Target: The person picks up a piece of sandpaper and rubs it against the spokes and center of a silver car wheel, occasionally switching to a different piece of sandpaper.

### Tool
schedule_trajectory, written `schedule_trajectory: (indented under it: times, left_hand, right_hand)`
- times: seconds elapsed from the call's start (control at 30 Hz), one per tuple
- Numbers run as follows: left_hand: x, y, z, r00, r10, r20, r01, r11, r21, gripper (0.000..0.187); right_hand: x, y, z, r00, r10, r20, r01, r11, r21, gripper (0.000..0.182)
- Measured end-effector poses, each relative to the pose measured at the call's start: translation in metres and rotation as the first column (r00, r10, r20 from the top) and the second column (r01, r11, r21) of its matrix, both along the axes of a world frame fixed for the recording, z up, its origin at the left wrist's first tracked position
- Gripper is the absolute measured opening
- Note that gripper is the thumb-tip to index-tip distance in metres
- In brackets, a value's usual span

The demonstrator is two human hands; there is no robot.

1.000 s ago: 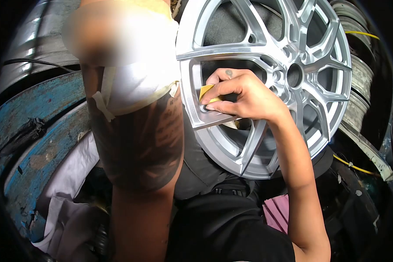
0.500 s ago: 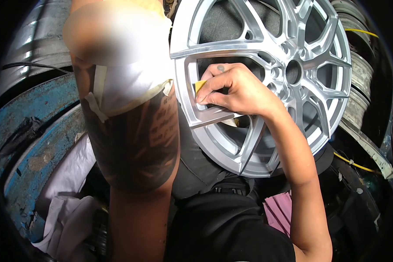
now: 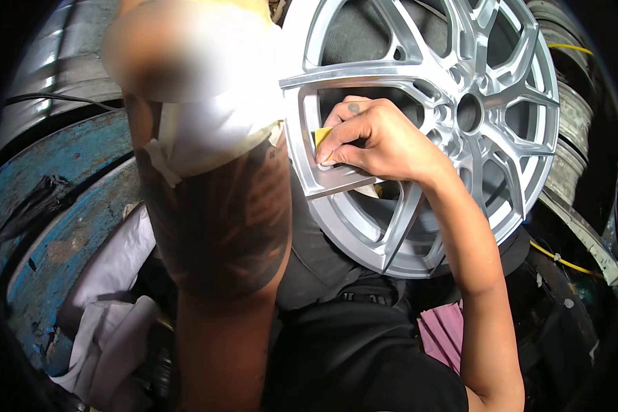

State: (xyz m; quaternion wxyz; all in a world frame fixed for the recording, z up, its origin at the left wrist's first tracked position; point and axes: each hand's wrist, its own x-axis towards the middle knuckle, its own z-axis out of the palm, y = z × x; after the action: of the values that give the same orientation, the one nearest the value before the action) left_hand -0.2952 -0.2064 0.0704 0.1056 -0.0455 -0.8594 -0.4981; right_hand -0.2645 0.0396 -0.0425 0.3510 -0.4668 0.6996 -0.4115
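Note:
My right hand (image 3: 381, 141) is closed in a pinch on a small yellow piece of sandpaper (image 3: 322, 134). It presses the sheet inside a spoke opening of a silver alloy wheel rim (image 3: 371, 74), near the rim's left edge. The rim lies face up over my lap, with its round centre bore to the right of my hand. My left forearm (image 3: 220, 233), tattooed and wrapped in a white dressing (image 3: 206, 141) with tape, runs up along the rim's left side. The left hand itself does not show; a blurred patch covers part of that arm.
Blue, scraped metal hoops (image 3: 69, 158) and a grey cylinder (image 3: 82, 41) stand at the left. Pale cloth (image 3: 103, 336) hangs below them. Stacked metal rims (image 3: 566, 117) rise at the right, near a yellow cable (image 3: 563, 261). Pink cloth (image 3: 443, 333) lies beside my black shirt.
The whole view has shifted slightly, so the rim and both arms appear a little farther right. My right hand keeps its pinch on the sandpaper in the same spoke opening.

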Motion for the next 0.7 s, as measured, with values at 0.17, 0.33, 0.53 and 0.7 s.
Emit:
schedule_trajectory:
  times: [0.17, 0.33, 0.53, 0.7]
  left_hand:
    - [0.005, -0.001, -0.004, 1.0, 0.002, -0.015, -0.002, 1.0, -0.014, 0.06]
    - [0.011, -0.004, -0.007, 1.0, 0.009, -0.022, -0.01, 0.999, -0.03, 0.059]
    - [0.017, -0.006, -0.007, 0.999, 0.011, -0.042, -0.013, 0.999, -0.045, 0.058]
    - [0.017, -0.004, -0.008, 0.999, 0.016, -0.045, -0.018, 0.998, -0.052, 0.058]
  right_hand:
    - [0.0, 0.0, 0.001, 1.0, -0.004, 0.02, 0.004, 0.999, 0.039, 0.015]
    - [-0.001, -0.001, 0.002, 1.0, 0.012, 0.006, -0.012, 0.999, 0.042, 0.015]
    - [0.0, -0.003, 0.001, 0.998, -0.069, 0.002, 0.069, 0.998, -0.007, 0.014]
    - [-0.001, 0.007, 0.01, 0.994, -0.098, 0.058, 0.096, 0.995, 0.027, 0.013]
